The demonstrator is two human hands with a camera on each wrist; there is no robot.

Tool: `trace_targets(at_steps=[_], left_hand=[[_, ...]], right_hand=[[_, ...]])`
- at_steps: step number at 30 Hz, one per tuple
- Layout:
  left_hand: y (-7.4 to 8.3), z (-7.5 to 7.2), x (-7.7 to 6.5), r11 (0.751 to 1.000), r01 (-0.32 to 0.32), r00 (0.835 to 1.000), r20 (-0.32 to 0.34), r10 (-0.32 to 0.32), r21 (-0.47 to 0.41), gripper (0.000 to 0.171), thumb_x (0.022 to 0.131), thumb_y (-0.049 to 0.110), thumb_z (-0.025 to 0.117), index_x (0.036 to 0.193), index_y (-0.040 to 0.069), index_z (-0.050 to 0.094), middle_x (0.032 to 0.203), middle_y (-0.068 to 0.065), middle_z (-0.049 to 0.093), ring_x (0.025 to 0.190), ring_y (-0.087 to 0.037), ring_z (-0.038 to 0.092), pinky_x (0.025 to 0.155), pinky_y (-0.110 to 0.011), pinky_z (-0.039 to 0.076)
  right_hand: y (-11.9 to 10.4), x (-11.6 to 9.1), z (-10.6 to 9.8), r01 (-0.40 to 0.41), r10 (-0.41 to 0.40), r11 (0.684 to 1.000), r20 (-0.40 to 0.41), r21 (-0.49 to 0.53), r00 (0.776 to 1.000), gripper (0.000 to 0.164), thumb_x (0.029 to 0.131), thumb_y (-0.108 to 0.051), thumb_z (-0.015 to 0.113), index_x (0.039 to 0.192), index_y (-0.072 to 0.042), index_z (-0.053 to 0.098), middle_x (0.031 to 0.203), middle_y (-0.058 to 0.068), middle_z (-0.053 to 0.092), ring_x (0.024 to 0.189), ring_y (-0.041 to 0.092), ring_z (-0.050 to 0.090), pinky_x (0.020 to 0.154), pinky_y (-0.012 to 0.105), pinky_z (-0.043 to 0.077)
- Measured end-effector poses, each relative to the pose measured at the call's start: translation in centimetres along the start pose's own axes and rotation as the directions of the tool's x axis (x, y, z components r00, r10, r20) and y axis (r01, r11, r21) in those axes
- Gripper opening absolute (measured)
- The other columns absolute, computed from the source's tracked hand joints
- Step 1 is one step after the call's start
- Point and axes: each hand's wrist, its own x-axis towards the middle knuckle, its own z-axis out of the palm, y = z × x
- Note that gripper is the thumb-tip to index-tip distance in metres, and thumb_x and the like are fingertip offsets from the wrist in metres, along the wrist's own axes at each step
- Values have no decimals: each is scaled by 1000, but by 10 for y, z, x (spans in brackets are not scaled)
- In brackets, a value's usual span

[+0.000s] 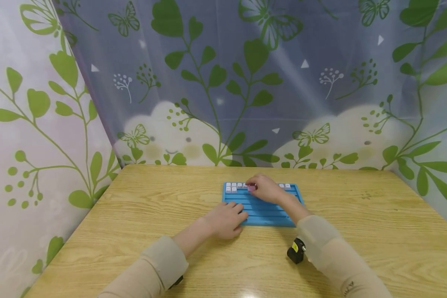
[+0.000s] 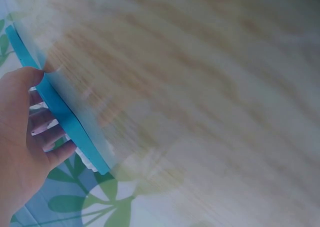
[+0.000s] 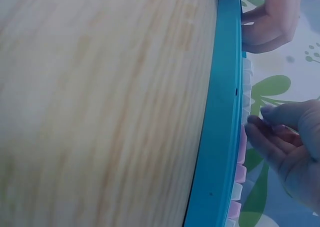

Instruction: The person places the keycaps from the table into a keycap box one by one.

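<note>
A blue ridged tray [image 1: 270, 207] lies on the table, with white keycaps [image 1: 231, 189] along its far rows. My left hand [image 1: 226, 220] holds the tray's near left corner; the left wrist view shows the thumb [image 2: 34, 76] on the near edge and the fingers reaching over the top. Over the back rows, my right hand [image 1: 266, 188] pinches a pinkish keycap [image 1: 251, 188] between thumb and fingertips. From the right wrist, the right hand [image 3: 292, 147] is seen beyond the tray's edge, near pink and white keycaps [image 3: 240, 173]; its fingers partly hide what it pinches.
The wooden table [image 1: 164, 186] extends around the tray on all sides. A patterned curtain [image 1: 216, 82] with leaves and butterflies stands behind it, and another hangs at the left. A small black device [image 1: 296, 251] is strapped under my right sleeve.
</note>
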Motion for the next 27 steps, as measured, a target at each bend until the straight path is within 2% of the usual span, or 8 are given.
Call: trace_targets(at_steps=[5, 9, 13, 27], left_hand=[[1, 1, 0, 1000, 1, 1000, 12, -1, -4, 30, 95, 36, 45, 117, 17, 52, 105, -1, 49, 94, -17, 46, 81, -33, 43], [1, 1, 0, 1000, 0, 1000, 12, 0, -14, 29, 95, 36, 46, 116, 17, 52, 105, -1, 49, 94, -18, 47, 81, -33, 43], [0, 1, 0, 1000, 3, 1000, 9, -2, -23, 29, 95, 35, 46, 117, 17, 52, 107, -2, 50, 97, -18, 48, 83, -34, 43], [-2, 2, 2, 1000, 0, 1000, 17, 1, -20, 29, 95, 35, 45, 116, 17, 52, 107, -1, 50, 97, -19, 47, 83, -34, 43]], right_hand=[[-1, 3, 2, -32, 32, 999, 3, 9, 999, 27, 87, -7, 62, 112, 2, 64, 103, 13, 62, 91, 24, 58, 78, 37, 48], [-2, 6, 4, -21, 21, 1000, -19, 7, 1000, 23, 86, -4, 62, 107, 3, 65, 100, 14, 63, 88, 25, 59, 77, 37, 48], [-3, 7, 5, -17, 17, 1000, -30, 18, 999, 20, 88, -8, 61, 105, 2, 66, 97, 12, 61, 86, 23, 57, 75, 36, 49], [-8, 16, 9, -23, 23, 1000, 21, 9, 1000, 15, 87, -13, 65, 95, -1, 68, 87, 7, 59, 79, 19, 52, 72, 33, 46]])
